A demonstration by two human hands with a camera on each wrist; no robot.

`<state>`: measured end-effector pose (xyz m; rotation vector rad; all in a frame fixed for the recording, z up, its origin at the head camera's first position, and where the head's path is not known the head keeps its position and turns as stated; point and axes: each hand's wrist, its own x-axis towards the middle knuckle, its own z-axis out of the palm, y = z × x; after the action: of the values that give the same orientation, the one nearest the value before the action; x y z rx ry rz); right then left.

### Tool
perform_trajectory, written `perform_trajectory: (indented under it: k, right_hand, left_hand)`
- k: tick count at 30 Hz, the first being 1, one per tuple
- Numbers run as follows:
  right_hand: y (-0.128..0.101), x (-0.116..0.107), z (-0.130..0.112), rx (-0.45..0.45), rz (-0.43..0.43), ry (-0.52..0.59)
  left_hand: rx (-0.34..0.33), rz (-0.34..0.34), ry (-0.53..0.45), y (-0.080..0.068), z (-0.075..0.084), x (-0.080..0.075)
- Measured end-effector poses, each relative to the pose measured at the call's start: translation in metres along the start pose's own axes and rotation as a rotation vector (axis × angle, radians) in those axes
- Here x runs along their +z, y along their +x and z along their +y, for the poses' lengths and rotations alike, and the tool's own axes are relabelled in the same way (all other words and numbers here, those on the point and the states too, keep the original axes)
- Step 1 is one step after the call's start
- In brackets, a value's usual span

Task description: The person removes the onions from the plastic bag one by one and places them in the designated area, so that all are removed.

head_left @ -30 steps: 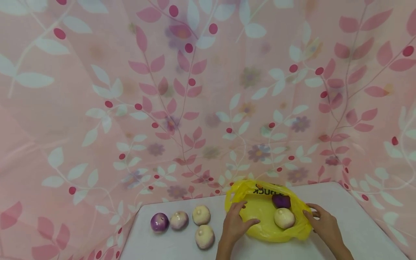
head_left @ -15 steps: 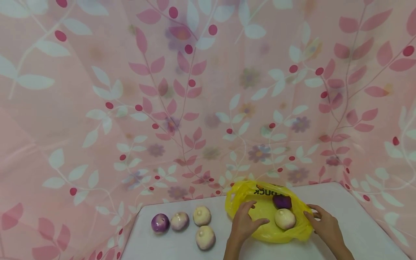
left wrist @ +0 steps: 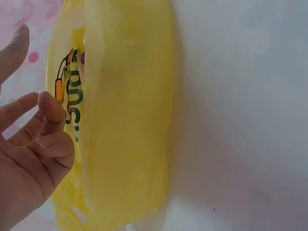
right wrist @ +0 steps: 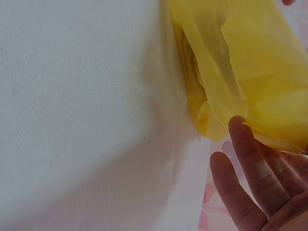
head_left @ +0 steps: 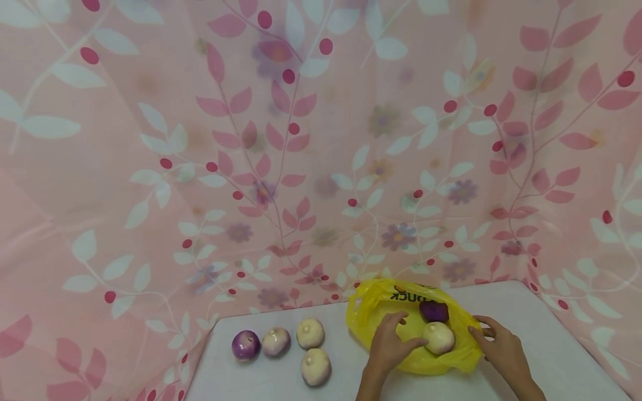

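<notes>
A yellow plastic bag [head_left: 408,320] with dark lettering lies with its mouth facing up. Inside it sit a deep-purple round vegetable [head_left: 434,311] and a cream-white one [head_left: 439,338] with a small nub, like a turnip. My left hand [head_left: 390,345] hovers over the bag's near side, fingers loosely bent and thumb spread, its thumb tip beside the cream vegetable; it holds nothing. At the right rim, my right hand [head_left: 504,345] pinches the bag's edge between thumb and fingers. In the right wrist view its fingers [right wrist: 257,168] lie along the yellow plastic [right wrist: 274,72]; the thumb is hidden.
Left of the bag, several turnip-like vegetables lie on the white table [head_left: 271,381]: a glossy purple one [head_left: 246,345], a pale purple-tinged one [head_left: 276,341] and two cream ones [head_left: 310,333]. A pink floral curtain [head_left: 321,167] hangs behind the table.
My left hand has moved right across the bag's opening, toward the cream vegetable. The right hand stays at the bag's rim, and the vegetables have not moved.
</notes>
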<state>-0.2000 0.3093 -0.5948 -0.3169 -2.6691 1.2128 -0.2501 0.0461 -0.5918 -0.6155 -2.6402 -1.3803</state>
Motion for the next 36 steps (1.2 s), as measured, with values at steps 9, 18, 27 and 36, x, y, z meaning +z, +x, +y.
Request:
perform_trajectory:
  k: [9, 18, 27, 36]
  right_hand:
    - [-0.001, 0.0, -0.002, 0.001, 0.001, 0.005]
    - [0.001, 0.002, 0.001, 0.007, 0.005, -0.008]
    - [-0.001, 0.003, -0.001, 0.004, -0.001, 0.007]
    - [-0.001, 0.001, -0.002, 0.024, -0.021, 0.016]
  left_hand:
    - [-0.021, 0.009, 0.01, 0.002, 0.003, 0.014]
    - [-0.118, -0.03, 0.07, 0.004, 0.007, 0.024]
    - [-0.179, 0.0, 0.147, 0.007, 0.014, 0.038]
    - [-0.263, -0.098, 0.269, 0.012, 0.023, 0.047]
